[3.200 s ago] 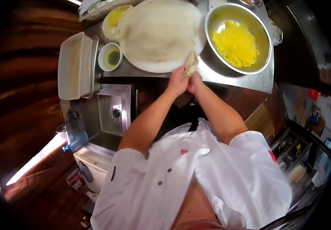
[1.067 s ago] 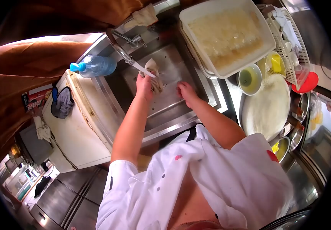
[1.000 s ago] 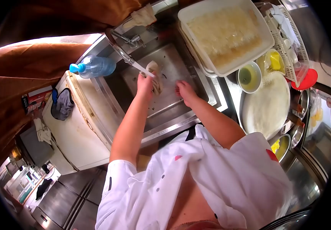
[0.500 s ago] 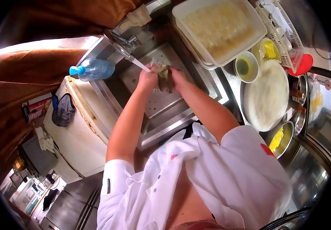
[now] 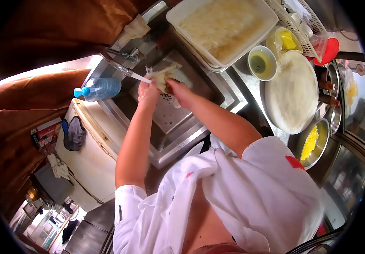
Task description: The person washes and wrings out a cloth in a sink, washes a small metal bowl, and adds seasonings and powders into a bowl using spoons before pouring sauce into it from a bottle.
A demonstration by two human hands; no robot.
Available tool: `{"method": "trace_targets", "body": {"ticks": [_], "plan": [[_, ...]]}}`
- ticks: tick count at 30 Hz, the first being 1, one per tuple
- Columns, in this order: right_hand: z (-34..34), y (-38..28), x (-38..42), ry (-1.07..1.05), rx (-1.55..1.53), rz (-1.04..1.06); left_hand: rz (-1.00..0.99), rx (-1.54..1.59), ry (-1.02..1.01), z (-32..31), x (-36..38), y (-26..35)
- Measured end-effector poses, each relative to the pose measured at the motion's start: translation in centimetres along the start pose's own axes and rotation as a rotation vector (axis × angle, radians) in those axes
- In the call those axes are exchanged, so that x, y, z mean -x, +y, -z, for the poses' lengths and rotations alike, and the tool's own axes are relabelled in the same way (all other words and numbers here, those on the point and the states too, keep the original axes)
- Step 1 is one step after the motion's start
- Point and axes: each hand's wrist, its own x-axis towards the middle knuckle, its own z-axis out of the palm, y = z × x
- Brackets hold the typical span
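Note:
Over the metal sink (image 5: 178, 135), my left hand (image 5: 147, 94) and my right hand (image 5: 180, 93) both grip a pale yellowish, floppy, wet piece (image 5: 162, 78). Its kind does not show clearly; the edges look ragged. Water runs from the faucet (image 5: 121, 67) onto my left hand and the near side of the piece. My right fingers are wrapped round its right side, partly hidden behind it. Below the hands, the basin floor is wet and has several dark holes or spots.
A blue-capped bottle (image 5: 102, 89) stands left of the sink. At upper right sit a white tub (image 5: 271, 19) of pale pieces in liquid, a cup (image 5: 263, 75) and a round white board (image 5: 292, 93). A steel bowl (image 5: 323, 142) holds yellow food.
Both hands have shifted slightly left with the piece, which is turned and spread, now showing a paler side. The whole view has also shifted a little.

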Motion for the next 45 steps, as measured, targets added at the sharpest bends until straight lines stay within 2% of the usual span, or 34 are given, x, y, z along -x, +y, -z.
{"method": "trace_targets", "body": {"ticks": [2,5,8,11,14,17,18,21,22,25,26,29,30,32,35,38,41,45], "plan": [[-1.7,-1.5,1.6,0.017,0.113,-0.023,0.139,0.203,-0.057,0.4,1.1,0.9],[-3.4,-1.7,2.4,-0.022,0.452,0.171,0.229,0.377,-0.099,1.9,1.1,-0.1],[-4.1,-2.0,2.7,-0.009,0.968,0.291,0.254,0.637,-0.092,2.5,0.9,-1.5],[-5.0,-1.2,3.8,0.032,1.09,0.69,0.225,0.939,-0.137,2.5,0.4,-4.0],[-5.3,-1.4,4.6,0.076,1.203,0.682,0.285,0.913,-0.233,2.7,0.4,-4.2],[-3.8,-1.3,3.8,-0.083,0.86,0.549,0.354,0.858,-0.364,3.4,0.2,-4.5],[-3.5,-1.2,3.1,-0.129,0.755,0.426,0.374,0.846,-0.424,3.3,0.4,-4.0],[-1.6,-1.1,2.9,-0.044,0.403,0.126,0.379,0.811,-0.423,2.3,1.2,-2.6],[-0.4,-0.3,1.8,-0.097,0.283,0.12,0.359,0.852,-0.423,2.1,1.6,-2.0],[1.9,-0.8,1.7,-0.078,-0.061,-0.309,0.324,0.953,-0.48,1.4,2.0,-0.2],[2.3,-1.1,2.2,-0.023,0.057,-0.345,0.324,1.024,-0.444,1.3,2.3,0.4],[2.7,-0.8,3.2,-0.022,0.06,-0.336,0.248,0.981,-0.473,2.6,0.7,-0.2],[2.8,-0.7,3.1,0.033,-0.022,-0.44,0.227,0.976,-0.498,2.8,0.6,-0.1],[2.7,-0.1,2.7,0.139,-0.188,-0.651,0.268,0.845,-0.419,2.9,0.6,-0.1],[4.3,4.6,-0.9,-0.287,-0.418,-0.329,0.344,0.712,-0.338,2.9,1.7,0.6],[4.9,5.9,-4.4,-0.032,-0.192,-0.246,0.425,0.714,-0.305,3.1,1.6,0.1],[5.4,4.7,-4.7,0.126,-0.086,-0.27,0.423,0.797,-0.346,3.5,2.6,1.7],[4.5,0.3,-1.8,0.147,-0.034,-0.449,0.349,0.888,-0.404,3.7,4.1,4.7]]}}
